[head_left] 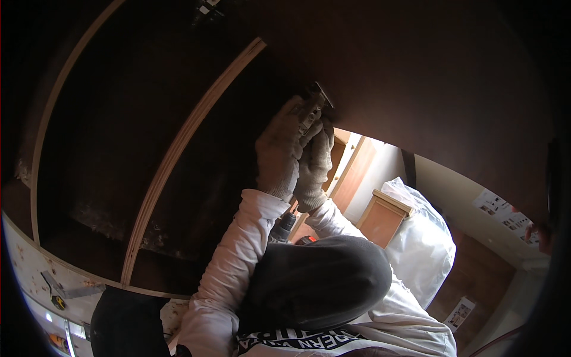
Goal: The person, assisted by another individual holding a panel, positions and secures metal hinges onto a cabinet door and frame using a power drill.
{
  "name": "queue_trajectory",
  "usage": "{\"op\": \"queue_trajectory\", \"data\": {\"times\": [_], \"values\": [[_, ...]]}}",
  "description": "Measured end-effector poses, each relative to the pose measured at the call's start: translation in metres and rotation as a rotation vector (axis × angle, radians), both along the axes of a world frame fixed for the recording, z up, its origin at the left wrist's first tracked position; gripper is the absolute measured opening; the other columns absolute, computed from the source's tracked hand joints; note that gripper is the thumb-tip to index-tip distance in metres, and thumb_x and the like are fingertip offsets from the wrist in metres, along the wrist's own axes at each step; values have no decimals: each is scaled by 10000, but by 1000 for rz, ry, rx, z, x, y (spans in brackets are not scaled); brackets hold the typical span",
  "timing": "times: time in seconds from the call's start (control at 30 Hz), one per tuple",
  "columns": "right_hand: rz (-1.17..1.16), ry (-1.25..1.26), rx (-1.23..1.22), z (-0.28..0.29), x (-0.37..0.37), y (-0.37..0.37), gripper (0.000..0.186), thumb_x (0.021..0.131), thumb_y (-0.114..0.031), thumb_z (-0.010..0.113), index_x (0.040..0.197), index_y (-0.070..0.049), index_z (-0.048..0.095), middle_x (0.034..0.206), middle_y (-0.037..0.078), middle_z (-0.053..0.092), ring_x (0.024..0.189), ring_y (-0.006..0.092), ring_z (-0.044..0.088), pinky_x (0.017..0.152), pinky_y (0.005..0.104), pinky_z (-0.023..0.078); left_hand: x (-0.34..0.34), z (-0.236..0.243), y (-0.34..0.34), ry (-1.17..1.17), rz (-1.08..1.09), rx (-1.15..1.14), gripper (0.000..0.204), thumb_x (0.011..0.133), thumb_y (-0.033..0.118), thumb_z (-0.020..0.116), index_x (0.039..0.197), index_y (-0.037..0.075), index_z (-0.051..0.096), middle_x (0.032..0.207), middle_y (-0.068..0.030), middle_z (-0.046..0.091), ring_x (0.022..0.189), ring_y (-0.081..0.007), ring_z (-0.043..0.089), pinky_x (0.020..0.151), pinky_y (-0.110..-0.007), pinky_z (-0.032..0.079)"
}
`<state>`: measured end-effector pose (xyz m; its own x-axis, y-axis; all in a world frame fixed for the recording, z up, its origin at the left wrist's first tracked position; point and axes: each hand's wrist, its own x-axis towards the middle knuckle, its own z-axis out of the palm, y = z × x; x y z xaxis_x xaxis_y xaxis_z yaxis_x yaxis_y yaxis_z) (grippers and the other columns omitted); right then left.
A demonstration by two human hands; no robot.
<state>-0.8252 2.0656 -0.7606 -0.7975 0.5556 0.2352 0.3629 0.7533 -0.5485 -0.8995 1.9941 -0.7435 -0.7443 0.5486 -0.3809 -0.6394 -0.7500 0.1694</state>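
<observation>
Both my hands wear pale knit work gloves and are raised together in front of a dark cabinet. A metal cabinet hinge point(310, 116) is between them, close to the dark panel point(428, 89) on the right. My left hand point(278, 149) closes round its left side. From below and to the right, my right hand point(315, 160) grips the hinge too, its fingers curled near the left fingertips. Shadow hides exactly how the hinge meets the wood. Below my wrists, part of a power drill point(282, 228) shows behind my raised knee point(318, 282).
Pale-edged wooden dividers point(190, 134) split the dark cabinet on the left. Another small metal fitting point(208, 9) sits at the top. Clear plastic sheeting point(419, 244) covers something beside a wooden box point(383, 217). A metal square point(77, 291) lies at lower left. Printed sheets point(505, 214) hang at right.
</observation>
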Motion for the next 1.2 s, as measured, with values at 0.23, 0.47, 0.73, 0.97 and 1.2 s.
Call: {"op": "queue_trajectory", "data": {"times": [0.23, 0.47, 0.73, 0.97, 1.2], "values": [[8, -7, 59, 3, 3, 3, 570, 946, -195, 702, 1455, -35, 502, 1517, 244, 453, 1397, 420, 466, 1114, 458, 439, -6, 11, 2, -127, -7, 51, 472, 1097, 155, 454, 1483, -103, 371, 1384, -233, 555, 1281, -281, 599, 1087, -387, 557], [-49, -88, -1, 3, 1, -3, 623, 951, -251, 694, 1496, -70, 451, 1506, 173, 464, 1396, 387, 462, 1092, 453, 460, -1, 13, -2, -218, 86, 225, 499, 1049, 67, 535, 1493, -87, 368, 1413, -207, 552, 1319, -270, 567, 1162, -388, 466], [-34, -6, 18, 2, 9, -1, 585, 905, -206, 700, 1435, -59, 500, 1427, 168, 526, 1365, 407, 475, 1068, 477, 470, 4, 30, 15, 64, 34, -265, 633, 949, 20, 653, 1506, -54, 360, 1342, -152, 601, 1238, -195, 599, 1096, -307, 473], [0, -10, 44, 9, 11, -2, 564, 877, -167, 699, 1398, -46, 522, 1382, 178, 551, 1350, 419, 479, 1060, 489, 467, -8, 54, 34, -384, 116, -146, 539, 915, -64, 644, 1419, 10, 468, 1213, -129, 660, 1031, -173, 649, 838, -302, 567], [23, -26, 38, 11, 12, -3, 544, 848, -129, 698, 1361, -33, 545, 1337, 189, 576, 1335, 431, 483, 1052, 500, 464, -4, 47, 39, -450, 188, -54, 490, 928, -42, 640, 1390, 9, 484, 1190, -121, 656, 947, -167, 655, 789, -285, 560]]}}
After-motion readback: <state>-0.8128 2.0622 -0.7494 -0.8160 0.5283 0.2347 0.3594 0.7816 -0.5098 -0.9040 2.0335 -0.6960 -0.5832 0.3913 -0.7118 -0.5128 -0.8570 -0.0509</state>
